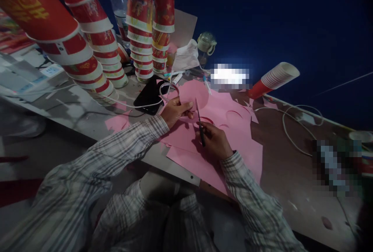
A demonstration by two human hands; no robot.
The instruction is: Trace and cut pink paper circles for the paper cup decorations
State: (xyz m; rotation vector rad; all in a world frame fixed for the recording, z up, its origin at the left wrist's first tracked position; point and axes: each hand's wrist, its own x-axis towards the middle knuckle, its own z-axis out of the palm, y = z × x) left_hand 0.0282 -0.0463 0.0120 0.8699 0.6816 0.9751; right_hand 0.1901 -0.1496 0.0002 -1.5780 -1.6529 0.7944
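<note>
My left hand (176,111) is closed in a pinch at the lower edge of a rounded piece of pink paper (194,90). The fingertips partly hide where they grip it. In my right hand (217,139) is a pair of scissors (198,111), its narrow blades pointing up and away from me, beside the pinched paper. Fingers wrap over the dark handle. Beneath both hands lie overlapping pink paper sheets (241,147), with several curved cuts in them. A black phone (150,94) rests left of my left hand, partly under a white cable loop.
Tall stacks of red and white paper cups (140,38) rise at the left. One stack (163,26) has a pink cone on top. Behind stand a clear bottle (119,11) and a lidded cup (206,44). A leaning cup stack (275,79) and a white cable (287,127) are at right.
</note>
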